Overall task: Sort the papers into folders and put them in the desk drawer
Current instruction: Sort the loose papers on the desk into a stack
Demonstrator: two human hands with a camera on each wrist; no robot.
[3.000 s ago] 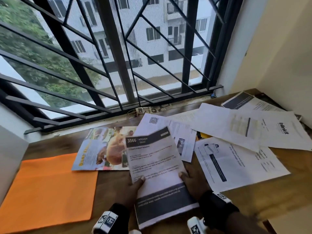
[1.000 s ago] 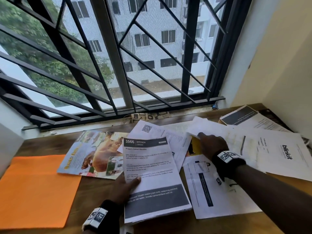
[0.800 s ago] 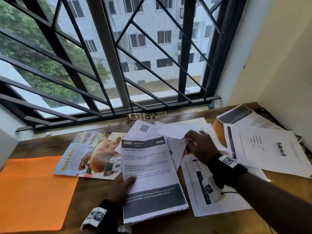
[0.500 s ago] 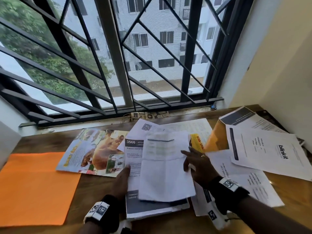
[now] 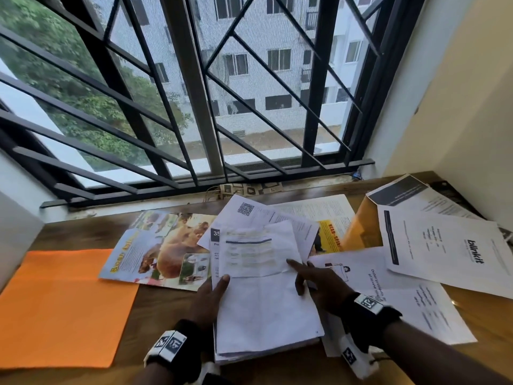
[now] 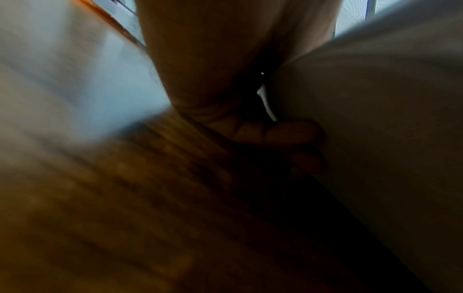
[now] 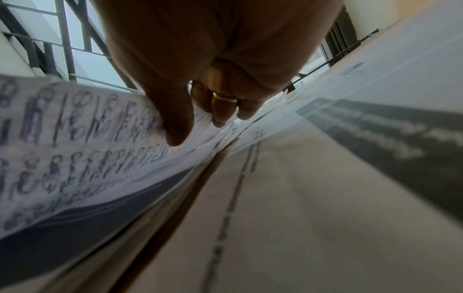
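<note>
A stack of papers (image 5: 266, 309) lies in the middle of the wooden desk (image 5: 166, 315). My left hand (image 5: 213, 293) grips its left edge, thumb on top, while the fingers (image 6: 295, 134) curl under the stack (image 6: 375, 138). A white sheet with its upper part folded over (image 5: 258, 254) tops the stack. My right hand (image 5: 313, 279) rests at the sheet's right edge, index finger straight on the paper. In the right wrist view the right hand (image 7: 200, 111) has its thumb touching the printed paper (image 7: 87, 138). An orange folder (image 5: 63, 307) lies flat at the left.
A colour bear leaflet (image 5: 161, 248) lies between folder and stack. Loose sheets spread to the right: a QR-code sheet (image 5: 249, 212), a blinkit sheet (image 5: 444, 245), one near the front (image 5: 402, 295). A second orange folder (image 5: 361, 232) shows under them. The barred window (image 5: 194, 107) stands behind.
My right hand reached to the right pile, took a white sheet and laid it on the stack in my left hand, covering the 3566 sheet. An orange folder was uncovered at the right.
</note>
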